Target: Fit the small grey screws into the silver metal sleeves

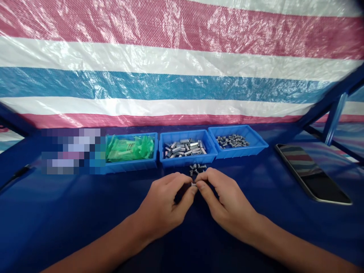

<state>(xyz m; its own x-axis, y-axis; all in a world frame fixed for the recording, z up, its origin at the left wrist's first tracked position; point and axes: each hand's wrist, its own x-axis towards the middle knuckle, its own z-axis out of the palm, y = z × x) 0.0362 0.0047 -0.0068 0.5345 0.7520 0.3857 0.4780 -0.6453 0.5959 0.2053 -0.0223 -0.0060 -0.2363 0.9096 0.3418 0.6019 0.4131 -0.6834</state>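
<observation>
Head view, looking down across a bench [85, 220] covered in dark blue cloth, with a red, white and blue striped tarpaulin [182, 76] hanging behind its far edge.

Both bare hands meet near the middle of the bench. The left hand [163, 206] and the right hand [227, 203] each have thumb and forefinger pinched closed on a small metal piece [194, 184], held between the two sets of fingertips just above the cloth. The other fingers are curled in.

Just beyond the fingertips lies a little heap of metal pieces [197, 168], loose on the cloth. Along the far edge stand three blue trays side by side: the left tray [131, 165] holds green plastic bags, the middle tray [187, 159] holds longer grey metal sleeves, and the right tray [241, 152] holds smaller grey parts. A dark phone [313, 174] lies flat towards the right edge.

As far as can be judged, the work is at an early or middle point: the trays look well stocked, and only the small heap lies out.

The held piece is mostly hidden by the fingertips, so its shape, and whether it is one part or two joined, cannot be told. A pixelated patch [71, 151] hides whatever sits left of the trays.
</observation>
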